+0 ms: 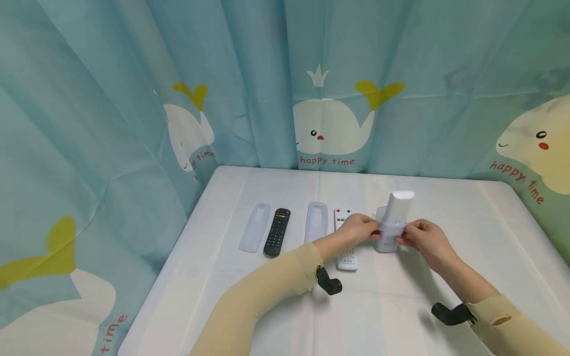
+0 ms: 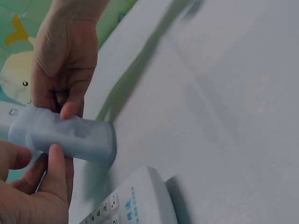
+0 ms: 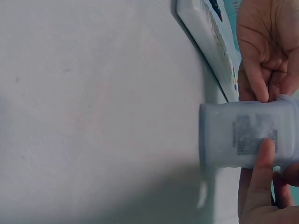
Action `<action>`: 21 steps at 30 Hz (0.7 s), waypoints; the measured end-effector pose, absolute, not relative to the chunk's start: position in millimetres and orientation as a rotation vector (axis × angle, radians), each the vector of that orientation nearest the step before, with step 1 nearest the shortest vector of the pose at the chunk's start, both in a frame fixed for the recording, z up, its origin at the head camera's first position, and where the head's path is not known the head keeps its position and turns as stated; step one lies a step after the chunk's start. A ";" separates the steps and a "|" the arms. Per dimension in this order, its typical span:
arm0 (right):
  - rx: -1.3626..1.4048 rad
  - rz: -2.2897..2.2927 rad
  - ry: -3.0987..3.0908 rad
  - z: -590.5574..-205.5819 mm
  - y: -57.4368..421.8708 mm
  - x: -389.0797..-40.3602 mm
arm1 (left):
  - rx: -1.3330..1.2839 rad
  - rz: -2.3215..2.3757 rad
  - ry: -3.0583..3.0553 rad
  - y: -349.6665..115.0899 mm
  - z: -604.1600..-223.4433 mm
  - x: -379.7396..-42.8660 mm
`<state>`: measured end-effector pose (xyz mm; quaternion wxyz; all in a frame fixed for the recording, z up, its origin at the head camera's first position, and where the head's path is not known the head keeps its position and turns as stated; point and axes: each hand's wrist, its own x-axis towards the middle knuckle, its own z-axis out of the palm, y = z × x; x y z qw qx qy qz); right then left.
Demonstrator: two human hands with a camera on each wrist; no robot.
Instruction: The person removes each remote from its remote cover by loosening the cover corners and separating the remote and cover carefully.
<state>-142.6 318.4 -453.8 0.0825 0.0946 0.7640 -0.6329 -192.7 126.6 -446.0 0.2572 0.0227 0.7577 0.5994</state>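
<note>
A white remote control (image 1: 399,207) stands upright, its lower part inside a translucent silicone sleeve (image 1: 388,244). My left hand (image 1: 357,228) pinches the sleeve's left side. On the opposite side, my right hand (image 1: 427,241) holds the sleeve between thumb and fingers. The left wrist view has the sleeve (image 2: 79,137) between both hands, its closed end towards the table. Through the sleeve (image 3: 224,135) in the right wrist view, a dark printed patch shows on the remote's back; a finger of my right hand (image 3: 261,198) lies against it.
Another white remote (image 1: 348,262) lies just left of the sleeve, partly covered by my left hand. Farther left are a flat translucent sleeve (image 1: 316,222), a black remote (image 1: 277,232) and one more sleeve (image 1: 255,227). A whale-print curtain (image 1: 249,99) borders the white table (image 1: 383,316).
</note>
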 end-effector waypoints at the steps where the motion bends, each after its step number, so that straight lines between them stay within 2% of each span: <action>1: 0.298 -1.894 2.269 -454.8 318.4 -142.5 | 0.054 1.639 2.039 126.4 -446.2 -192.0; 9: 0.333 -1.952 2.202 -456.5 316.8 -141.2 | 0.022 1.702 1.975 126.3 -443.3 -191.6; 21: 0.219 -1.908 2.321 -453.3 308.2 -137.8 | 0.083 1.719 1.963 122.5 -446.3 -193.8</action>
